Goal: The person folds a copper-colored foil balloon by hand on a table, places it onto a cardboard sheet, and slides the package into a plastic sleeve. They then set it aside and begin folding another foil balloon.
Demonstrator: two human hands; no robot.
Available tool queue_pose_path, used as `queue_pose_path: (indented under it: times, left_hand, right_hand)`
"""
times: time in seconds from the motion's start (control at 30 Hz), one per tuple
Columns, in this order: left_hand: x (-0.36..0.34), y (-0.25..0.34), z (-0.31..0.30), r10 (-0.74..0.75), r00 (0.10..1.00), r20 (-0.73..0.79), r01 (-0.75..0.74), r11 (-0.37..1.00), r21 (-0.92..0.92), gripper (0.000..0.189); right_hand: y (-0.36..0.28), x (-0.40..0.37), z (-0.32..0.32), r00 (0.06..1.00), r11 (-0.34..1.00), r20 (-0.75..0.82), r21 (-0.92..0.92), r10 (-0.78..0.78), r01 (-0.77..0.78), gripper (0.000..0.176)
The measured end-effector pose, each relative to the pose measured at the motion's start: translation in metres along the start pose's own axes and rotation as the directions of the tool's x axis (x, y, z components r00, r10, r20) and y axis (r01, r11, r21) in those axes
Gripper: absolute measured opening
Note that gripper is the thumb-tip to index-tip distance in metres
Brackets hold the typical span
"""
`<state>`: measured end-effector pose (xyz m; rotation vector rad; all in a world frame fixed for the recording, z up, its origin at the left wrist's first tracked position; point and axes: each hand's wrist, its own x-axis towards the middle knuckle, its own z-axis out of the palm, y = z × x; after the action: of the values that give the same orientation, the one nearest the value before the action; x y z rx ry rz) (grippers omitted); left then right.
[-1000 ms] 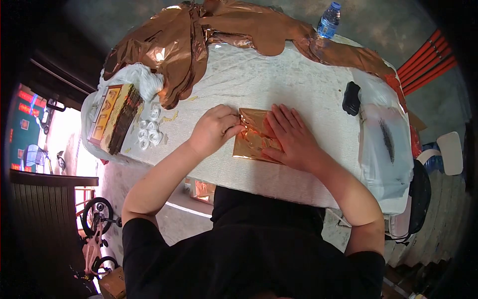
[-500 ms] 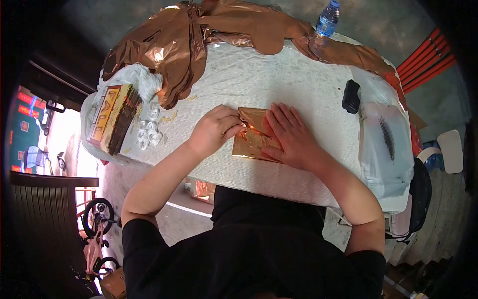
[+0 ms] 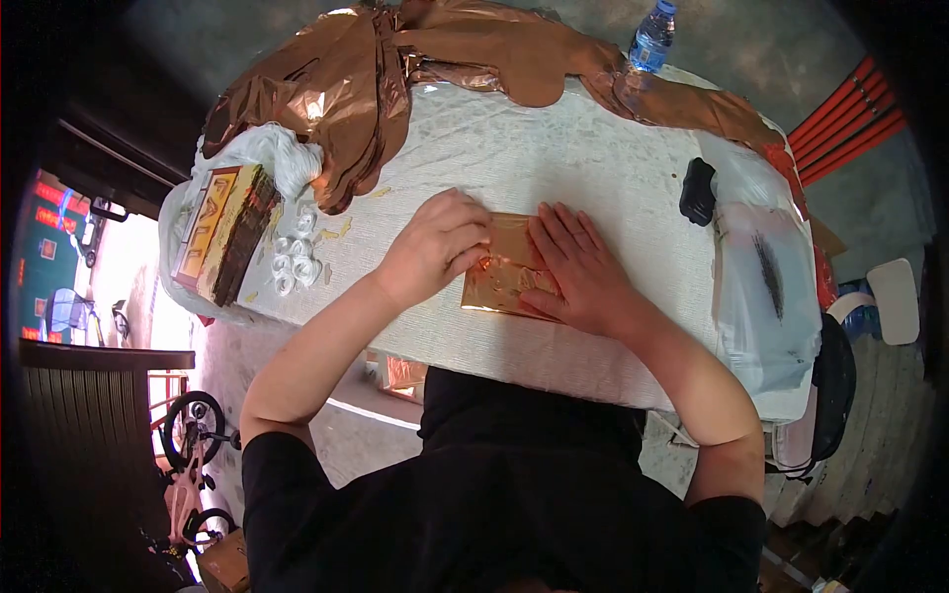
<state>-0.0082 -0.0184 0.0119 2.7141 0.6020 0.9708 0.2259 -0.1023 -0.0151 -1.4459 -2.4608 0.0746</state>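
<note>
A copper-gold folded foil piece (image 3: 507,287) lies flat on the table in front of me, shiny and slightly wrinkled. It looks like the same kind of foil as the large pieces at the back. My right hand (image 3: 583,272) rests flat on its right part, fingers stretched out and a little spread. My left hand (image 3: 440,247) is at its left edge, thumb and index finger pinched together there. The fingertips cover the corner, so what exactly they grip is partly hidden.
Large copper foil shapes (image 3: 326,84) drape over the far edge. A water bottle (image 3: 650,40) stands at the back right. At left are a stack of yellow printed packets (image 3: 222,232) and several white coils (image 3: 295,267). To the right lie a black object (image 3: 697,192) and clear plastic bags (image 3: 766,296).
My left hand has shifted slightly and turned at the foil's left edge, its knuckles now higher. The right hand has stayed flat in place.
</note>
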Motion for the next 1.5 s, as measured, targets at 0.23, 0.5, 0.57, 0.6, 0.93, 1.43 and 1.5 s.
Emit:
queue_pose_path:
  times: [0.23, 0.5, 0.57, 0.6, 0.93, 1.43, 1.5]
  left_hand:
    - [-0.008, -0.009, 0.001, 0.079, 0.985, 0.154, -0.066, 0.994, -0.090, 0.014]
    - [-0.013, -0.011, -0.011, 0.032, 0.958, 0.283, 0.024, 0.981, -0.194, 0.028]
    - [-0.015, -0.012, -0.014, 0.043, 0.955, 0.293, 0.019, 0.978, -0.206, 0.034]
    - [-0.017, -0.012, -0.015, 0.056, 0.948, 0.312, 0.009, 0.979, -0.203, 0.037]
    - [-0.016, -0.017, -0.031, 0.193, 0.853, 0.484, -0.113, 0.976, -0.188, 0.042]
    - [-0.056, 0.052, -0.040, 0.038, 0.909, 0.415, 0.025, 0.989, -0.145, 0.056]
    - [-0.067, 0.067, -0.041, 0.040, 0.927, 0.373, 0.017, 0.989, -0.149, 0.061]
  right_hand:
    - [0.000, 0.000, -0.002, 1.000, 1.000, 0.023, 0.001, 0.009, -0.009, 0.082]
    - [0.000, 0.000, -0.003, 0.999, 1.000, 0.034, 0.009, 0.009, -0.010, 0.082]
    - [-0.001, 0.000, -0.003, 1.000, 1.000, 0.022, 0.001, 0.002, -0.002, 0.083]
    - [-0.001, 0.000, -0.004, 1.000, 1.000, 0.023, 0.002, 0.004, -0.004, 0.083]
    - [-0.001, 0.000, -0.005, 0.999, 1.000, 0.042, 0.029, 0.009, -0.011, 0.084]
    - [-0.028, -0.025, -0.027, 0.976, 0.990, 0.174, 0.076, -0.128, 0.116, 0.084]
    - [-0.039, -0.034, -0.031, 0.970, 0.988, 0.195, 0.085, -0.143, 0.129, 0.084]
